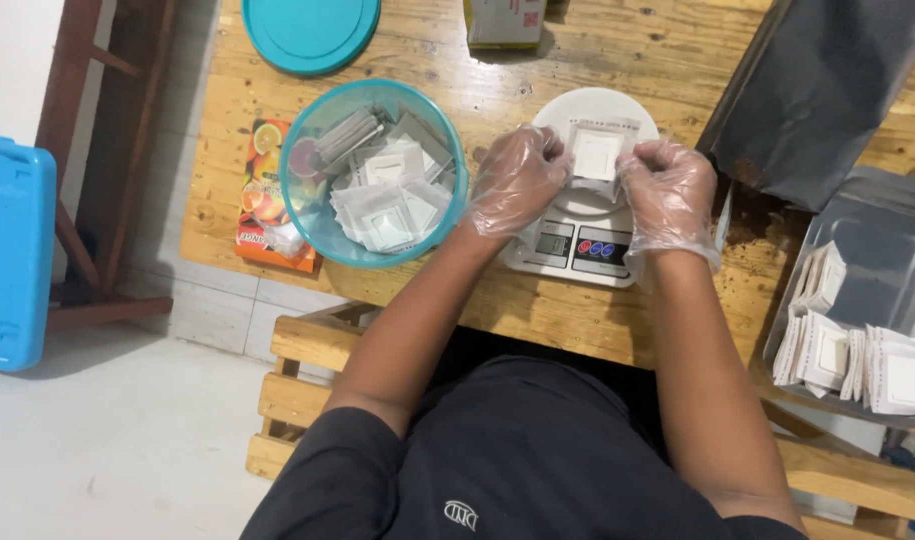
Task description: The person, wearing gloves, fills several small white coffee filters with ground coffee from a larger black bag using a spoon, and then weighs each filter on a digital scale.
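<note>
The gloved fingers (555, 150) of both hands pinch the top edges of a small white filter pouch (596, 155), the left hand (517, 182) on its left side and the right hand (669, 195) on its right, holding it over the round platform of a white kitchen scale (577, 245) on the wooden table (617, 50). Whether the pouch rests on the platform or hangs just above it, I cannot tell. Left of the scale, a teal bowl (312, 225) holds a loose heap of similar pouches. At the right, a metal tray (877, 250) carries a row of pouches standing on edge, filling only its near part. A dark foil bag (817, 90) lies beyond the tray. Judging by the heap and the part-filled tray, the work looks well short of finished.
</note>
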